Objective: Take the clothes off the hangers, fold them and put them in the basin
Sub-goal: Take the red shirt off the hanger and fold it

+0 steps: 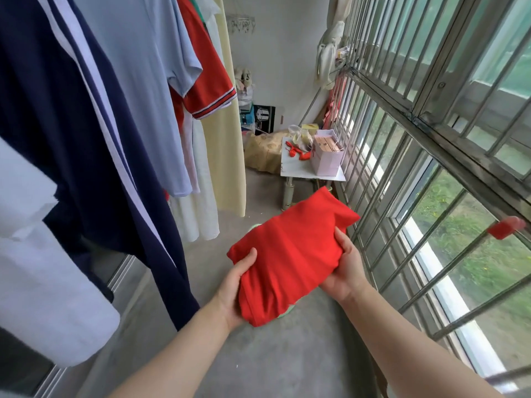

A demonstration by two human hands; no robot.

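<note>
Balcony, concrete floor (267, 354). Left of my fingers: hanging clothes (94, 124), untouched. The left hand (238, 285) grips one edge of the folded red garment (290, 254), the right hand (344, 265) the opposite edge. Fingers wrapped under, thumbs on top, so the fold holds. Just below the fingers the basin (288, 309) rim peeks out; drop-in looks next.

I held the folded red garment (290, 254) with my left hand (240, 285) and right hand (346, 265), thumbs on top. A green basin (286, 311) peeked out beneath it, and a navy shirt (71, 124) hung to my left.
</note>
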